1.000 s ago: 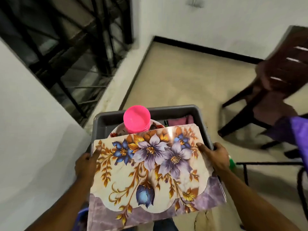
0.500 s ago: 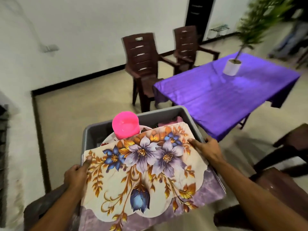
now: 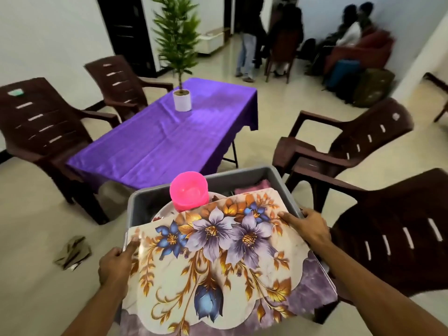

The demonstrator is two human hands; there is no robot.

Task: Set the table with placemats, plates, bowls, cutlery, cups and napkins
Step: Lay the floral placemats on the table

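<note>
Purple table [image 3: 155,141] beyond grey bin [image 3: 244,177] holding placemat [image 3: 218,263], pink bowls [image 3: 189,194]

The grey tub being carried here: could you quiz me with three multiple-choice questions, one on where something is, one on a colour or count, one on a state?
1. Where does the potted plant stand?
A. on the purple table
B. on the floor
C. on a chair

2. What colour are the bowls stacked in the grey tub?
A. green
B. pink
C. white

3. How is the tub held?
A. left hand alone
B. right hand alone
C. a grip from both hands on opposite sides

Answers:
1 A: its white pot sits on the purple cloth.
2 B: the stack behind the floral placemat is bright pink.
3 C: each hand curls round a side rim, thumbs on the placemat.
</note>
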